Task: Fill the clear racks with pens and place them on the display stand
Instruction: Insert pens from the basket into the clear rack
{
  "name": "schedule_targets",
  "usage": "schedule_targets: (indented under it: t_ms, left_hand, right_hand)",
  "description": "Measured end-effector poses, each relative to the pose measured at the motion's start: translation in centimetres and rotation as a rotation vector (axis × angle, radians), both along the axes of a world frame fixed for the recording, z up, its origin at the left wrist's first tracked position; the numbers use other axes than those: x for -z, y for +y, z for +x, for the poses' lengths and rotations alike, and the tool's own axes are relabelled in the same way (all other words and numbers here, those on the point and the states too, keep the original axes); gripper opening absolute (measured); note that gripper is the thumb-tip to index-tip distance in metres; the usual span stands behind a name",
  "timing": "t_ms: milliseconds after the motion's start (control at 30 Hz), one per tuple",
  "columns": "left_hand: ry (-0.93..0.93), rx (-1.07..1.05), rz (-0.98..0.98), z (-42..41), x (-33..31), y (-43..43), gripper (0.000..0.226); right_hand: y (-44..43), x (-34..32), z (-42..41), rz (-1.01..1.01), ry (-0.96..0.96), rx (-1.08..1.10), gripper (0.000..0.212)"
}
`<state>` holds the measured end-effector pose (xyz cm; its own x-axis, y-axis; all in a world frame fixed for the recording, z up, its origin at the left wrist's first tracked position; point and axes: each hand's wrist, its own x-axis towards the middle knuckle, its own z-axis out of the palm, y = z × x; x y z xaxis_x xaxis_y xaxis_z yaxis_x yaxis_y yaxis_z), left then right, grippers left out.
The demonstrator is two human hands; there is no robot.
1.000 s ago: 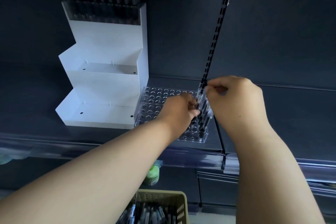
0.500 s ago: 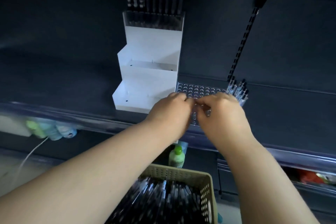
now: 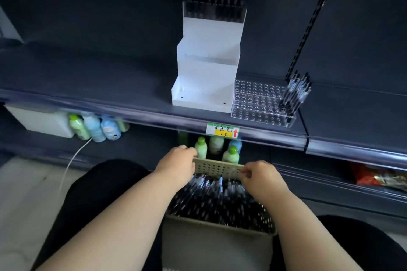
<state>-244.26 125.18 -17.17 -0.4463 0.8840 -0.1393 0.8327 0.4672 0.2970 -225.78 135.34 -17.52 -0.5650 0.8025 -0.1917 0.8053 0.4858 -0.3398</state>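
Note:
A clear rack (image 3: 259, 103) with many holes lies on the dark shelf, right of the white stepped display stand (image 3: 207, 72). Several black pens (image 3: 295, 92) stand in its right end; the other holes hold nothing. Another clear rack full of pens (image 3: 214, 10) sits on the stand's top step. Below, on my lap, a beige perforated basket (image 3: 218, 168) holds many black pens (image 3: 215, 202). My left hand (image 3: 176, 167) curls round the far rim's left corner. My right hand (image 3: 262, 176) curls at the rim's right end.
Green and blue bottles (image 3: 97, 125) and more bottles (image 3: 211, 149) stand on the lower shelf behind the basket. A yellow price label (image 3: 222, 131) is on the shelf edge. A white cable (image 3: 72, 160) hangs left, and a slotted upright (image 3: 306, 35) rises behind the rack.
Both hands left the pens in the clear rack and dropped to the basket's far rim. The view tilted down, bringing the lower shelf and basket into sight.

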Motion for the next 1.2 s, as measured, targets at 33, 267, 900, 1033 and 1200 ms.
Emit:
schedule_targets:
  t_ms: [33, 267, 900, 1033, 1200]
  left_hand:
    - [-0.017, 0.011, 0.009, 0.1, 0.2, -0.1, 0.028]
    - [0.026, 0.037, -0.237, 1.2, 3.3, -0.2, 0.030]
    - [-0.347, -0.207, -0.383, 4.8, 10.0, 1.6, 0.041]
    - [-0.354, -0.256, -0.336, 4.8, 10.4, 1.5, 0.042]
    - [-0.384, -0.318, -0.307, 4.4, 10.7, 1.3, 0.043]
  right_hand:
    - [-0.5, 0.6, 0.0, -0.021, -0.043, 0.006, 0.018]
    - [-2.8, 4.9, -0.8, -0.168, -0.204, 0.040, 0.021]
    - [-3.4, 10.4, -5.3, -0.338, -0.198, 0.305, 0.028]
    - [-3.1, 10.6, -5.4, -0.398, -0.205, 0.354, 0.032]
    - [-2.5, 10.6, -5.2, -0.492, -0.214, 0.349, 0.046]
